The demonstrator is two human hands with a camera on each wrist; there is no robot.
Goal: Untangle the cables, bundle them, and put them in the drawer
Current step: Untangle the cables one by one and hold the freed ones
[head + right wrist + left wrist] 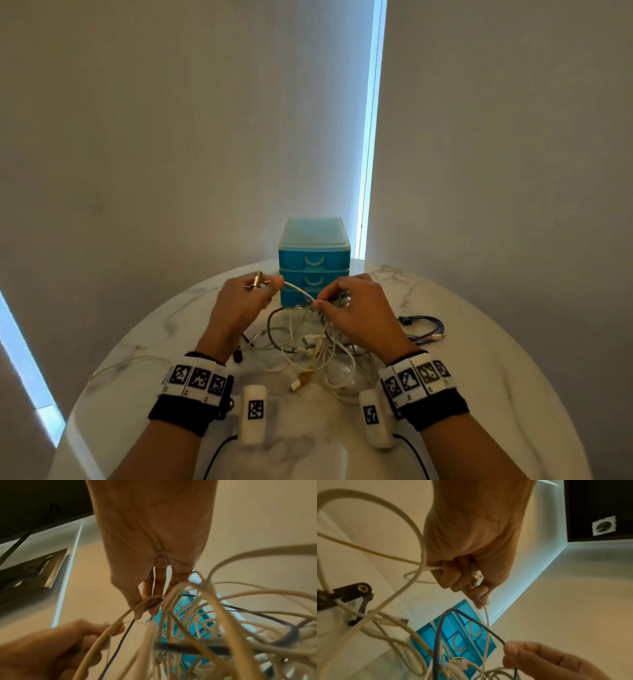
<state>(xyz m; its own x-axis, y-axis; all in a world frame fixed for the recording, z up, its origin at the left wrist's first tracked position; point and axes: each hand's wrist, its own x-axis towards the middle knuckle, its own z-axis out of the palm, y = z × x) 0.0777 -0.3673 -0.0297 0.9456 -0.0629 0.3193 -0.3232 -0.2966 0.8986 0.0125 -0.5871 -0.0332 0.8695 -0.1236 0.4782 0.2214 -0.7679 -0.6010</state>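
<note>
A tangle of mostly white cables [308, 349] lies on the round marble table [496, 359] in front of a blue three-drawer unit [313, 260], whose drawers are closed. My left hand [270, 284] is lifted above the table and grips a white cable [486, 618] in its fist, with a metal plug [257, 279] sticking out above the fingers. My right hand [318, 303] pinches a dark blue cable [471, 620] and nearby strands at the top of the tangle. In the right wrist view the right hand's fingertips [150, 607] close on thin cables in front of the drawer unit [188, 615].
A separate dark blue cable [424, 325] lies coiled on the table to the right of the tangle. A black connector [351, 592] sits among the strands on the left. A thin white cable [113, 366] trails toward the table's left edge. Walls stand close behind the drawer unit.
</note>
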